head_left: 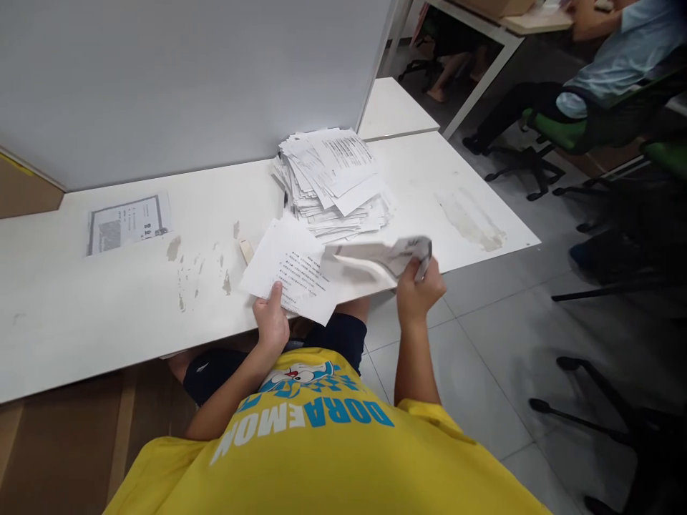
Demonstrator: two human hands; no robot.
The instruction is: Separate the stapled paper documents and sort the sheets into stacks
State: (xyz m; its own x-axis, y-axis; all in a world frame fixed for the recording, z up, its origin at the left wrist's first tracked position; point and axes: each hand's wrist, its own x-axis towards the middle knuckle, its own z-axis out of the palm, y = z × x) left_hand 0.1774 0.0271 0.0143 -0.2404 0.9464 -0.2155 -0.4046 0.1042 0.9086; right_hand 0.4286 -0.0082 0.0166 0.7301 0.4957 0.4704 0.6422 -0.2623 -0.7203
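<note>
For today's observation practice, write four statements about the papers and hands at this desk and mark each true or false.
1. The left hand presses a printed sheet at the desk edge. True.
2. The right hand is empty. False: its fingers grip a bent, blurred sheet.
3. The paper stack sits beside the grey partition. True.
4. The stack is neatly squared. False: its sheets are fanned and askew.
</note>
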